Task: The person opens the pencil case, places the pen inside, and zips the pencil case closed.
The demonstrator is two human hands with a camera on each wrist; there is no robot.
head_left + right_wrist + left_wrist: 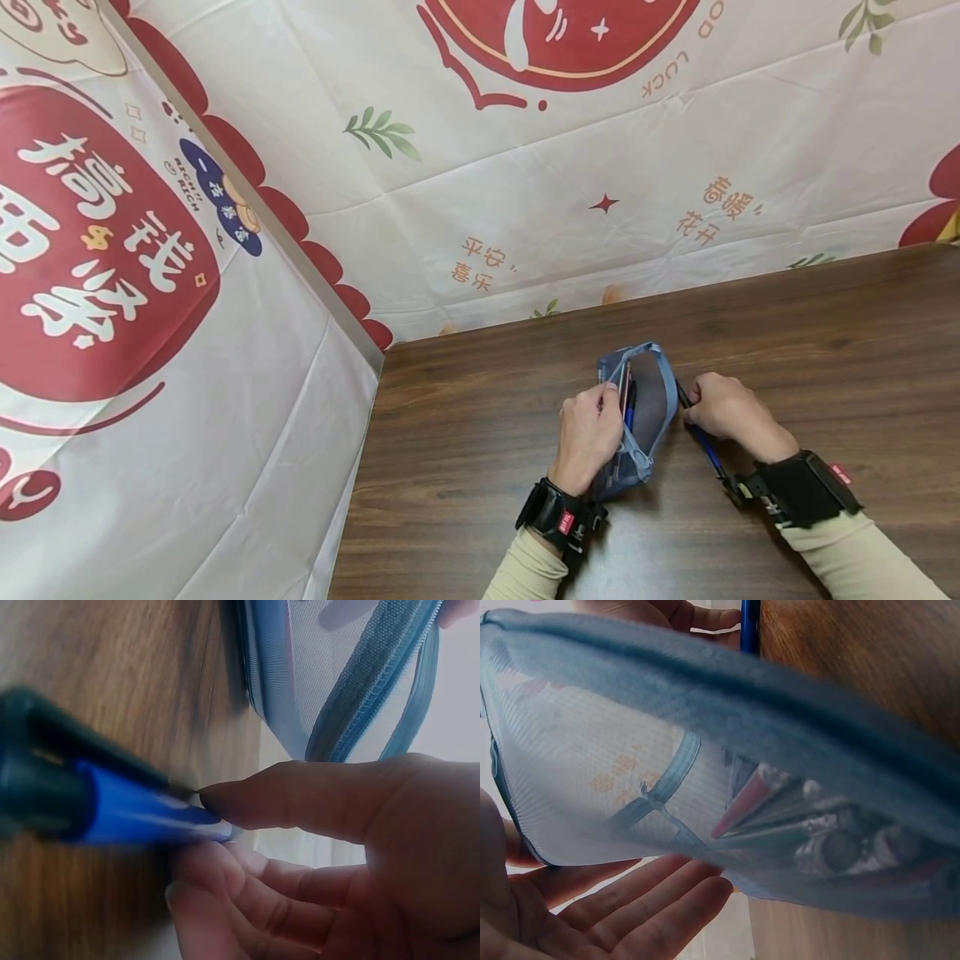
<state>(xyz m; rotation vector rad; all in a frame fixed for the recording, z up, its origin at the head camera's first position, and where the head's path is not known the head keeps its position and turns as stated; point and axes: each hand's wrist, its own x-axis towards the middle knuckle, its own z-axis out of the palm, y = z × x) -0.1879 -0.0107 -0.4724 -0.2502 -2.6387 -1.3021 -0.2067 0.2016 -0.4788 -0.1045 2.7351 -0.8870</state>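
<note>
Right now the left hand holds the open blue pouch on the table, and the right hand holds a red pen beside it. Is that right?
Not quite: the pen is blue, not red, as the right wrist view shows. The rest stands: the left hand holds the open blue pouch on the table, and the right hand holds the pen beside it.

Looks like a makeshift recording booth, probably at home: a dark wood bench (750,333) boxed in by festive printed cloth (525,208) hung up as walls.
</note>
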